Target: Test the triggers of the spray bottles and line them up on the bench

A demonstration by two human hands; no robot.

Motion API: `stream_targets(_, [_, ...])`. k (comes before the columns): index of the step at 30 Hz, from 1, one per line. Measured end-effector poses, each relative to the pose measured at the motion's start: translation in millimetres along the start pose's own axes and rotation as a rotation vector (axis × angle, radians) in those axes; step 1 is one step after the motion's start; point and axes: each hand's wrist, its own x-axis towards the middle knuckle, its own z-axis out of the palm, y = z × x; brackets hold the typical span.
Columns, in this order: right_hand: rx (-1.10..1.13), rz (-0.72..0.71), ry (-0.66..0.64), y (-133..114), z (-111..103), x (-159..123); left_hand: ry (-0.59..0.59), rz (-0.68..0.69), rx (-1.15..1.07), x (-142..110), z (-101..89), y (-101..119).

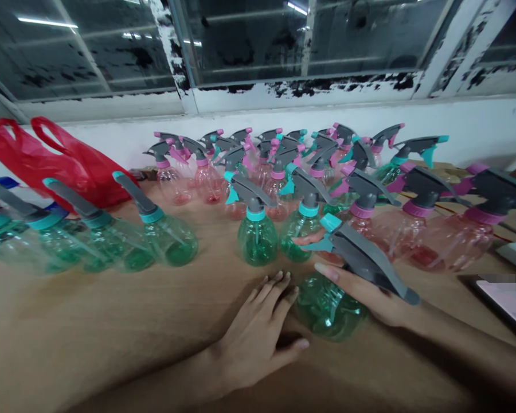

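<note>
My right hand (370,295) is wrapped round the neck of a green spray bottle (331,312) with a grey and turquoise trigger head. That bottle stands tilted at the front, its nozzle pointing up and left. Just left of it my left hand (262,324) lies palm down on the table, fingers spread and holding nothing. Its fingertips are close to the bottle's side; whether they touch it I cannot tell. Right behind stand two more green spray bottles, the left one (258,241) in full view and the right one (298,232) partly covered by my right hand's fingers.
Several green spray bottles (172,244) form a row at the left. Many pink ones (447,241) fill the back and right. A red plastic bag (86,172) lies behind the left row. A phone-like device (507,304) rests at the right edge of the wooden table (112,321).
</note>
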Motion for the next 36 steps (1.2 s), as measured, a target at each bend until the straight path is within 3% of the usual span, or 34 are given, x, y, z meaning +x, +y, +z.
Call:
stream_targets(4, [-0.015, -0.041, 0.015, 1, 1, 2, 0.000, -0.013, -0.012, -1, 1.1, 0])
stream_targets(12, [-0.004, 0.113, -0.105, 0, -3, -3, 0.000, -0.012, -0.028, -1, 1.9, 0])
stream_targets(26, [-0.052, 0.059, 0.083, 12, 0, -7, -0.053, -0.001, -0.017, 1, -3.6, 1])
stream_targets(36, [-0.017, 0.087, -0.030, -1, 0, -4, -0.060, -0.023, -0.028, 0, -2.3, 1])
